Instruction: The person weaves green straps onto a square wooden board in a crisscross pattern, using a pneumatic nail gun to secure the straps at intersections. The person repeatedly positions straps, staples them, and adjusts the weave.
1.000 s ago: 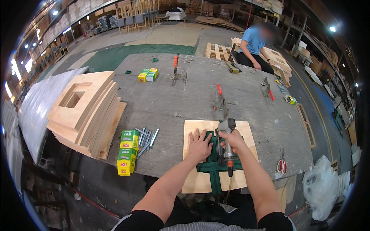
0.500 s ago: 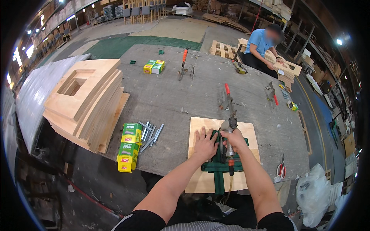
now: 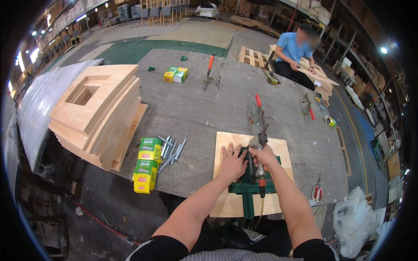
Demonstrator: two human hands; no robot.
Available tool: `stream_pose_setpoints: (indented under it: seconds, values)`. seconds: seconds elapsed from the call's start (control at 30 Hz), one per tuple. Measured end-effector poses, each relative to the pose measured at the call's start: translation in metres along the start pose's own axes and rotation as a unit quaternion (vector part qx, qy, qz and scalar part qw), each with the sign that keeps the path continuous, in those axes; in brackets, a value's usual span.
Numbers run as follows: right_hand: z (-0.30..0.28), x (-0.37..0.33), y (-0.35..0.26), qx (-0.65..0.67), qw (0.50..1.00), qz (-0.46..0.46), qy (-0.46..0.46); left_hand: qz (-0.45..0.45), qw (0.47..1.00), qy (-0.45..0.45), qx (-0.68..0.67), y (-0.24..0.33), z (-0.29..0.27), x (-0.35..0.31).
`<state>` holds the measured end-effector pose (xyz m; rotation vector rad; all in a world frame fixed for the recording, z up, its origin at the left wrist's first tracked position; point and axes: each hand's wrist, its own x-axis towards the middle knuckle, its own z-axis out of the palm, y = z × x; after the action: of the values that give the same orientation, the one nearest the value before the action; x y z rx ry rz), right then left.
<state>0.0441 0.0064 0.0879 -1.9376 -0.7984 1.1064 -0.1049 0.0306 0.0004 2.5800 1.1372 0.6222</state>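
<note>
A pale plywood panel [image 3: 224, 205] lies at the table's near edge with dark green webbing straps [image 3: 247, 201] crossing over it. My right hand [image 3: 264, 157] is wrapped round the handle of an air staple gun [image 3: 260, 140]. The gun is over the straps, its hose fitting toward me; its nose is partly hidden by my hands. My left hand [image 3: 234, 163] lies flat with fingers spread on the panel and the straps' left edge, close beside the gun. Just beyond the panel, a red-handled toggle clamp [image 3: 258, 102] is on the table.
At left stand a stack of cut-out plywood panels [image 3: 98, 113], staple boxes [image 3: 146, 174] and loose staple strips [image 3: 172, 152]. Red-handled scissors [image 3: 317, 192] lie right of the panel. Another toggle clamp [image 3: 210, 67] is farther back. A co-worker [image 3: 292, 50] handles a panel at far right.
My hands and the staple gun hold nearly the same place on the panel. The co-worker's hands and the panel there have shifted. The view has moved slightly.
</note>
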Motion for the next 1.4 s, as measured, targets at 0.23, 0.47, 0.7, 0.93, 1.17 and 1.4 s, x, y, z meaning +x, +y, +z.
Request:
stream_pose_setpoints:
  seconds: [0.23, 0.47, 0.7, 0.93, 1.17, 1.4]
  values:
    - [0.009, -0.006, -0.005, 0.012, 1.0, 0.005, -0.015, -0.011, 0.999, 0.037, -0.032, -0.007, 0.002, -0.001]
    - [0.014, -0.007, -0.009, 0.017, 0.999, 0.0, -0.039, -0.018, 0.996, 0.065, -0.062, -0.008, 0.001, -0.001]
    - [0.012, -0.011, -0.006, 0.018, 0.998, 0.02, -0.053, -0.04, 0.986, 0.103, -0.126, -0.013, 0.003, 0.001]
    - [0.01, -0.011, -0.001, 0.006, 1.0, 0.002, -0.027, -0.041, 0.982, 0.113, -0.147, -0.009, 0.004, 0.002]
    - [0.005, -0.009, -0.001, -0.009, 1.0, 0.008, -0.027, -0.038, 0.979, 0.126, -0.157, -0.013, 0.006, 0.005]
    - [-0.006, -0.01, 0.003, -0.005, 1.0, -0.003, -0.022, -0.04, 0.982, 0.107, -0.151, -0.011, 0.008, 0.002]
